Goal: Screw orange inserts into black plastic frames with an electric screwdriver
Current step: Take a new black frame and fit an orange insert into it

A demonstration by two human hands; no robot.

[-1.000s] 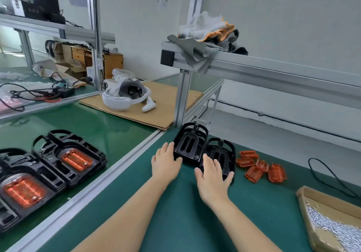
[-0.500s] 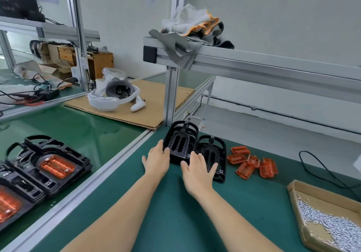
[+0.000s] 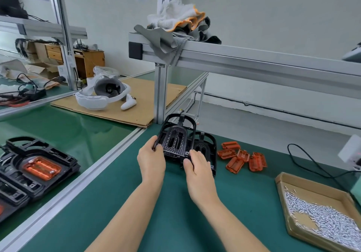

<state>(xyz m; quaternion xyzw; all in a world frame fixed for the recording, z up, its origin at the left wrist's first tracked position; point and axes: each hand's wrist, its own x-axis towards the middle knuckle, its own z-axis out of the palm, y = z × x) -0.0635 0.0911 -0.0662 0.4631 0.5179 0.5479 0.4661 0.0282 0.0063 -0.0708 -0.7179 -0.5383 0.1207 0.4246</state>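
Black slotted plastic frame (image 3: 174, 140) tilted up off green mat (image 3: 117, 203), left hand (image 3: 151, 158) and right hand (image 3: 198, 166) gripping near corners, likely pulling it closer for fitting. Translucent orange inserts (image 3: 242, 157) heaped just right.

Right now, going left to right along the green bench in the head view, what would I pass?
Finished frames with orange inserts → left hand → lifted black frame → right hand → loose orange inserts → cardboard tray of screws.

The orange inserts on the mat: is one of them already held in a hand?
No. The orange inserts lie loose on the green mat, while the left hand and right hand both grip a black frame.
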